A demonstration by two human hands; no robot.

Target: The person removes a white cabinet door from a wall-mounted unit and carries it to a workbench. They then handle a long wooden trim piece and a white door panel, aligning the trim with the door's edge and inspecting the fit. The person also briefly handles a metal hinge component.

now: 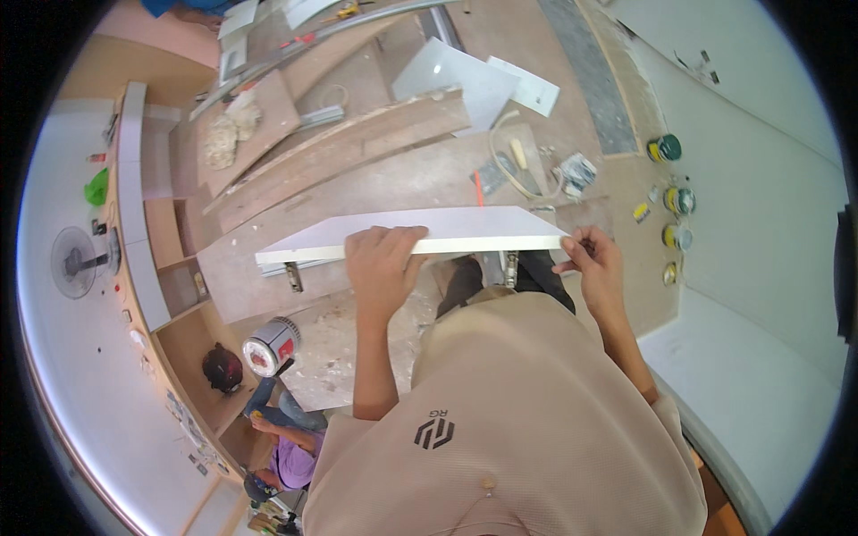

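A white panel [429,225], perhaps a cabinet door, lies across in front of me with its narrow near edge facing me. Two metal hinges [293,277] stick out beneath that edge, one towards the left end and one right of the middle. My left hand [384,263] grips the panel over its near edge, left of the middle, with fingers on top. At the right corner, my right hand [594,263] has thumb and forefinger closed on the panel's end, the other fingers curled. Whether a small piece sits between those fingertips cannot be made out.
Long boards [349,152], white sheets and metal strips cover the floor ahead. A paint bucket [272,347] stands at left, near a seated person in purple [293,456]. Several cans [679,200] line the right wall. Shelving [165,232] runs along the left.
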